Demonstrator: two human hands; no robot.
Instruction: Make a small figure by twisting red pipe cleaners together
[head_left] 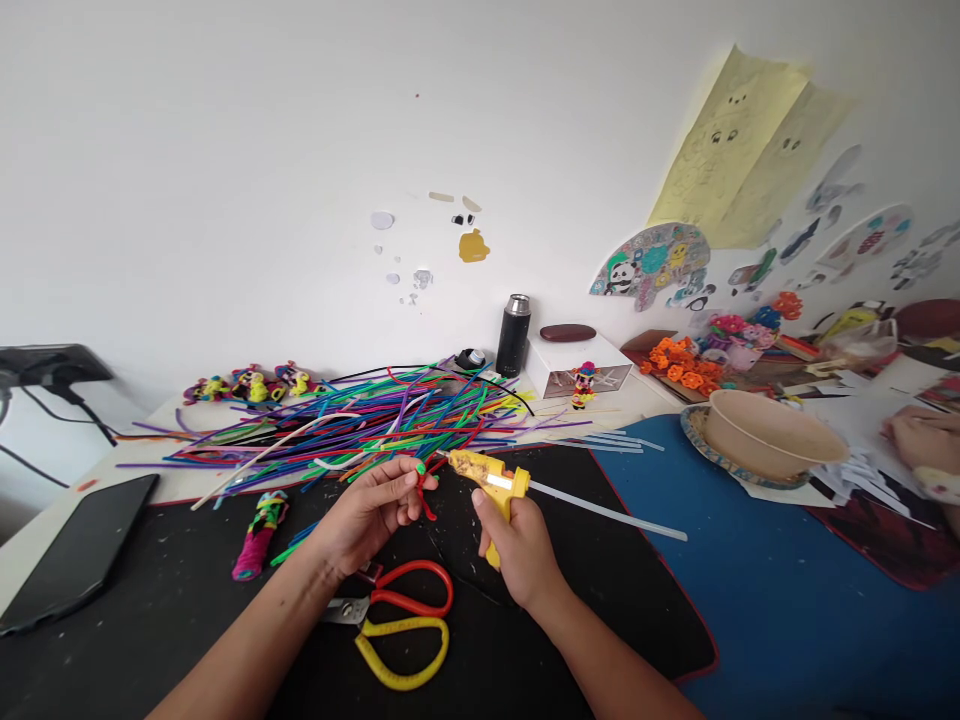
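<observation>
My right hand [521, 550] is wrapped round the handle of a yellow glue gun [487, 475]. A long translucent glue stick [607, 511] sticks out of the gun's back end. The nozzle points left, close to my left hand [379, 505], whose fingers pinch a small red pipe cleaner piece [427, 500] with a bit of green at the fingertips. Below the hands lie scissors [409, 625] with one red and one yellow handle. Left of my left hand rests a pink, yellow and green wrapped figure [259, 537].
A heap of colourful pipe cleaners [360, 425] spreads behind my hands. A black flask [514, 335] and a white box [577, 365] stand by the wall. To the right is a beige bowl [776, 430]; a phone-like black slab [79, 555] lies left. At the right edge another person's hand [926, 440] shows.
</observation>
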